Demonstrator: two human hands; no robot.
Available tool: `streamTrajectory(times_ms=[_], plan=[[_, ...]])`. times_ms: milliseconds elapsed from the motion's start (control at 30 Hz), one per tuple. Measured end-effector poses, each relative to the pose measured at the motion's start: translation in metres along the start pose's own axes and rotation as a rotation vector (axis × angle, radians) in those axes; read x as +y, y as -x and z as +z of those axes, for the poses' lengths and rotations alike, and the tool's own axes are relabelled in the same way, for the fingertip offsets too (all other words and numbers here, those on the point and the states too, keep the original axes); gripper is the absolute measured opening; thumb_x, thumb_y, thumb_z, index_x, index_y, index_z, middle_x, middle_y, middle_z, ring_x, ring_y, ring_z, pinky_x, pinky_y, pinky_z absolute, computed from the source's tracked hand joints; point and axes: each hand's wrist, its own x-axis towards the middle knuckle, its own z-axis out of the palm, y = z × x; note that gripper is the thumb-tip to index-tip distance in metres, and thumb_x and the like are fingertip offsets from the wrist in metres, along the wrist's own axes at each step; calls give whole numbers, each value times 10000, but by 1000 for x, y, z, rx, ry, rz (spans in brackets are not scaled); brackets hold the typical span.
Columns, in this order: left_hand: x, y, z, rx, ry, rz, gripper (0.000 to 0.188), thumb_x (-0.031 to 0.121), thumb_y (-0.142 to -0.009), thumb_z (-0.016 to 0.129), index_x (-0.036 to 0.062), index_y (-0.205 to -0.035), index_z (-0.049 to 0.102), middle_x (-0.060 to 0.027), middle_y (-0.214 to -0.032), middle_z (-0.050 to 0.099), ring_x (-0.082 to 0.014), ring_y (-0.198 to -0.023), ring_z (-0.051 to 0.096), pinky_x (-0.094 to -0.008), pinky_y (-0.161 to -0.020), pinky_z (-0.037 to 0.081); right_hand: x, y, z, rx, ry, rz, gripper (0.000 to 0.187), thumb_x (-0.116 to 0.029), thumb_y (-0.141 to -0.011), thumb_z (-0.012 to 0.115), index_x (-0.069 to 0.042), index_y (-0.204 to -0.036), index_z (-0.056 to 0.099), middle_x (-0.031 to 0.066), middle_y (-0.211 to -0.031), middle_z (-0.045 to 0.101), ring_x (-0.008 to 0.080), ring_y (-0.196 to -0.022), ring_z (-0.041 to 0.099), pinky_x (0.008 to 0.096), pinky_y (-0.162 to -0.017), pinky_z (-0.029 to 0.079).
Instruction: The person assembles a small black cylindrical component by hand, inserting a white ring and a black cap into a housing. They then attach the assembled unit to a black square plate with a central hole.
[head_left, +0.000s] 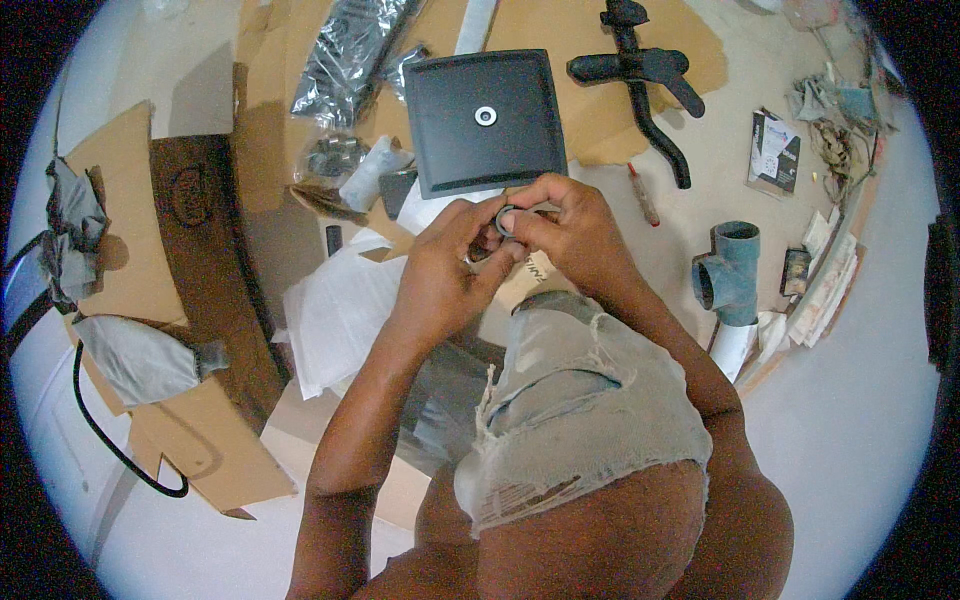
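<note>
I've got both hands pinched on a small black rubber ring (507, 220), left hand (440, 275) and right hand (572, 232) closed around it above my knee. Looks barely started; the square black metal plate (485, 120) sits untouched.

Single head-worn fisheye view — straight down, close over both hands, floor bending toward the rim.

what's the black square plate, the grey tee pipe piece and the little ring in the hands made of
Black square plate: looks like matt black coated metal or plastic, going by its even dull sheen, raised rim and shiny silver centre fitting.
Grey tee pipe piece: likely moulded plastic, with thick walls and a dull uniform grey.
Small ring, pinched between left hand and right hand: dark, possibly rubber or metal; too small to tell.
</note>
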Motion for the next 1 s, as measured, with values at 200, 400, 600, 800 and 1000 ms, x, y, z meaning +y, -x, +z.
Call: streamTrajectory(times_ms=[200,400,600,800,1000], plan=[[-9,-5,5,162,63,125,443,82,-827,708,34,-1256,610,-149,-1135,585,-232,-983,627,-302,-787,523,-3,-4,0,-99,-409,176,266,-193,-841,732,33,-956,652,109,-866,693,172,-761,672,311,-699,548],[-11,1,10,86,263,33,432,73,-844,693,20,-1265,611,-154,-1215,578,-215,-1057,609,-292,-823,523,-8,-2,-2,-158,-464,198,277,-185,-854,722,38,-997,639,109,-856,689,164,-728,668,297,-688,543],[-7,2,2,81,148,72,421,50,-825,692,3,-1238,624,-153,-1142,598,-234,-994,624,-297,-798,522,-17,-1,-5,-175,-328,196,269,-177,-855,713,39,-996,638,113,-880,692,166,-737,675,305,-709,551],[-1,-1,3,129,71,111,405,24,-817,691,0,-1217,631,-159,-1118,603,-243,-948,639,-296,-782,529,-30,0,-3,-134,-164,126,250,-173,-855,693,29,-996,651,117,-894,698,179,-764,686,312,-727,560],[2,0,0,141,-6,150,398,18,-803,707,4,-1195,640,-155,-1099,615,-250,-940,647,-311,-767,541,-22,1,-4,-134,-233,170,229,-155,-864,661,23,-1008,661,110,-886,697,177,-777,683,311,-720,555]])
